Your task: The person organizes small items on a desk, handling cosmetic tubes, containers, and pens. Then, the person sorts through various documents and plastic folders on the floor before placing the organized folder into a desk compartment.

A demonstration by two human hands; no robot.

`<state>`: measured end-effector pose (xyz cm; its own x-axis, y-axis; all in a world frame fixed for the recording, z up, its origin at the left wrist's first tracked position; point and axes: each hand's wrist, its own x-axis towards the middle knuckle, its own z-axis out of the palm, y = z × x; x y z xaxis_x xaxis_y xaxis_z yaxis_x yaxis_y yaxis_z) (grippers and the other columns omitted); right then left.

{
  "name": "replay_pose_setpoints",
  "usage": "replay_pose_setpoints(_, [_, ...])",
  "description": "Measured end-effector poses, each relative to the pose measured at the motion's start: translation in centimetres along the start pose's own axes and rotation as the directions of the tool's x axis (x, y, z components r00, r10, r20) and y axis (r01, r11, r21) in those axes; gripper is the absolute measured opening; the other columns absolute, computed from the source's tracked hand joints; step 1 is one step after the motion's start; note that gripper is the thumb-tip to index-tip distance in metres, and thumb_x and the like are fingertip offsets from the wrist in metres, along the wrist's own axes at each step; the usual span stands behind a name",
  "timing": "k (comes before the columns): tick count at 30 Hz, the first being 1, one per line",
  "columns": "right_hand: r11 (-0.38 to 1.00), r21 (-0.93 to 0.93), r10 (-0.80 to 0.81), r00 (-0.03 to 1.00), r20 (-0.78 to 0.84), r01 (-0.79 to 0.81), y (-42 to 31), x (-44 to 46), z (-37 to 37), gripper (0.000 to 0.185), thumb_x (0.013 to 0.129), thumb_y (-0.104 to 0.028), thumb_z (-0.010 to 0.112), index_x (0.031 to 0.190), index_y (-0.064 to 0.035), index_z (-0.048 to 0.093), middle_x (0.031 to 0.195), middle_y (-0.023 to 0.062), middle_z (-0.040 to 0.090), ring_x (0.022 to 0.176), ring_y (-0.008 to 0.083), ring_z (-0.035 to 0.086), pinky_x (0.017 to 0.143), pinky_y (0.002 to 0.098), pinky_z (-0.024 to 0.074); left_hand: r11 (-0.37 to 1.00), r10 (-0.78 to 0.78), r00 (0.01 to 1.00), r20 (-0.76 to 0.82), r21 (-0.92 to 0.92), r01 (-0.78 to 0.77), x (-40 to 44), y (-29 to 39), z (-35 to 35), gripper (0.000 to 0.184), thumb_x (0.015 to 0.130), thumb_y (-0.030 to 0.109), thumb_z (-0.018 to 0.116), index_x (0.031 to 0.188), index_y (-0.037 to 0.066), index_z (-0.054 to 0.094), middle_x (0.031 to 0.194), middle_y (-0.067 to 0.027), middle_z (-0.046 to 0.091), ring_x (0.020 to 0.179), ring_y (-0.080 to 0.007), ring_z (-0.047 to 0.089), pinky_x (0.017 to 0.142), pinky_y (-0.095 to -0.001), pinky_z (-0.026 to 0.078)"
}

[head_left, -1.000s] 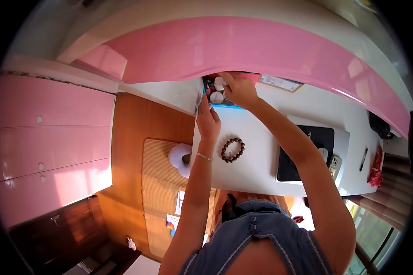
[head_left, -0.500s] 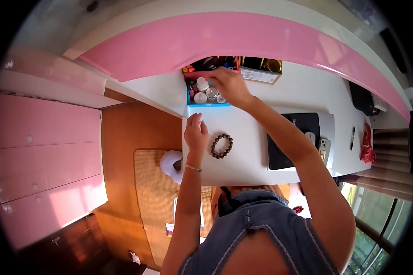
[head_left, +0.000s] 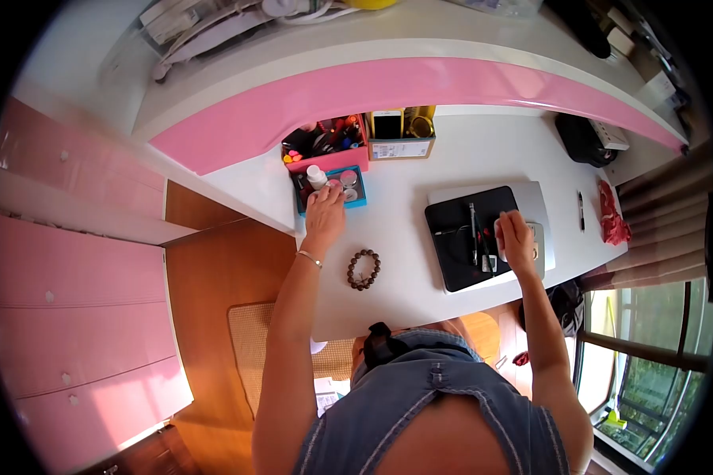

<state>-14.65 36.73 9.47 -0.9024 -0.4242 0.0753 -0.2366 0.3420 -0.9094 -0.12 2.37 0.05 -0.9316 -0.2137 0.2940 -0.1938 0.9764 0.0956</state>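
Observation:
My left hand [head_left: 325, 217] reaches to the front of a blue box [head_left: 356, 203] of small jars and bottles, its fingertips at the jars; whether it grips one is unclear. A white bottle [head_left: 316, 176] stands among them. On the right, my right hand [head_left: 515, 237] is over the white mouse [head_left: 500, 230], fingers bent together, on the edge of a black pad [head_left: 449, 249]. A pen [head_left: 474, 229] and a dark cable lie on that pad. Between the hands and nearer me is a brown bead bracelet [head_left: 364, 270].
Behind the blue box stand a pink box [head_left: 337, 162] of pens and a box with a white label [head_left: 401, 149]. A phone [head_left: 538, 240] lies beside the pad. Farther right are a pen [head_left: 581, 211], red cloth [head_left: 612, 215] and a black pouch [head_left: 581, 141].
My right hand has left the boxes and moved right to the black pad. My left hand has come up to the blue box. The view has shifted, showing more of the shelf above.

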Motion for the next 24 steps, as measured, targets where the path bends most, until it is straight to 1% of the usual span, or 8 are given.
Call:
replay_pose_setpoints(5, [0.978,-0.205,-0.003,0.976,-0.219,-0.043,7.0,-4.2,-1.2,0.022,0.086,-0.01,0.05,0.064,-0.0053,0.05,0.049,0.0021,0.048,0.04,0.0084,0.044,0.037,0.0238,0.0327,0.976,0.102,0.995,-0.017,0.193,-0.097,-1.0,-1.2,1.3,0.03,0.078,0.011,0.047,0.104,0.004,0.06,0.121,-0.0074,0.049,0.111,-0.0241,0.044,0.088,-0.0403,0.035])
replay_pose_setpoints(7, [0.991,0.007,0.132,0.979,-0.153,-0.132,4.0,-3.4,-0.6,0.022,0.087,-0.015,0.05,0.069,-0.0036,0.05,0.052,0.0023,0.05,0.041,0.0082,0.045,0.039,0.0235,0.0346,0.988,0.098,0.995,-0.013,0.122,-0.096,0.8,-2.4,1.1,0.026,0.076,0.012,0.05,0.097,0.003,0.062,0.117,-0.0066,0.051,0.111,-0.0243,0.044,0.086,-0.04,0.034])
replay_pose_setpoints(13, [0.998,-0.048,0.03,0.992,-0.124,-0.037,1.6,-2.2,-2.0,0.023,0.088,-0.017,0.05,0.071,-0.0011,0.05,0.055,0.003,0.051,0.046,0.0085,0.049,0.042,0.0235,0.0383,0.98,0.196,0.971,-0.135,-0.004,-0.198,5.2,1.0,0.0,0.02,0.075,0.013,0.052,0.092,0.011,0.064,0.098,-0.0069,0.059,0.095,-0.0231,0.054,0.074,-0.0387,0.043])
replay_pose_setpoints(15, [0.996,-0.094,0.004,0.997,-0.082,-0.012,1.3,-2.0,-2.1,0.022,0.087,-0.017,0.051,0.072,-0.0006,0.051,0.056,0.0036,0.052,0.048,0.0091,0.05,0.044,0.0239,0.0397,0.971,0.234,0.942,0.241,-0.006,-0.239,6.4,1.8,-1.2,0.019,0.076,0.012,0.052,0.09,0.013,0.065,0.088,-0.0093,0.06,0.078,-0.0256,0.06,0.063,-0.0381,0.048])
replay_pose_setpoints(19, [0.985,-0.148,-0.098,0.994,-0.057,0.089,0.6,-1.8,-2.1,0.021,0.086,-0.015,0.052,0.071,-0.0006,0.052,0.056,0.0044,0.052,0.048,0.0098,0.05,0.044,0.0245,0.0402,0.91,0.394,0.863,0.316,-0.003,-0.414,8.5,-0.1,1.5,0.018,0.076,0.01,0.051,0.088,0.011,0.065,0.082,-0.0123,0.059,0.069,-0.0292,0.061,0.06,-0.0394,0.049])
replay_pose_setpoints(21, [0.99,-0.134,0.041,0.997,-0.06,-0.049,-0.1,-1.9,-2.4,0.02,0.083,-0.018,0.056,0.072,-0.0015,0.056,0.057,0.0121,0.056,0.053,0.025,0.057,0.049,0.0326,0.0419,0.873,0.461,0.793,0.398,-0.043,-0.485,9.2,0.0,1.5,0.014,0.076,0.009,0.05,0.082,0.009,0.063,0.083,-0.0141,0.058,0.072,-0.0306,0.06,0.061,-0.0403,0.049])
replay_pose_setpoints(22, [0.986,-0.156,-0.073,0.995,-0.068,0.062,0.8,-1.9,-2.5,0.019,0.085,-0.015,0.053,0.072,-0.0007,0.052,0.056,0.0044,0.053,0.048,0.0104,0.051,0.045,0.0257,0.0406,0.876,0.455,0.798,0.394,-0.036,-0.482,9.3,0.3,1.0,0.014,0.076,0.009,0.05,0.082,0.009,0.063,0.083,-0.0141,0.058,0.072,-0.0306,0.06,0.061,-0.0403,0.049])
replay_pose_setpoints(24, [0.98,-0.175,-0.114,0.991,-0.075,0.1,2.2,-2.2,-3.3,0.019,0.085,-0.015,0.053,0.072,-0.0008,0.053,0.056,0.0043,0.053,0.048,0.0105,0.051,0.045,0.0257,0.0406,0.901,0.423,0.848,0.319,-0.053,-0.43,9.1,0.9,-0.1,0.01,0.076,0.011,0.051,0.076,0.008,0.06,0.085,-0.0155,0.058,0.072,-0.0318,0.06,0.062,-0.042,0.049])
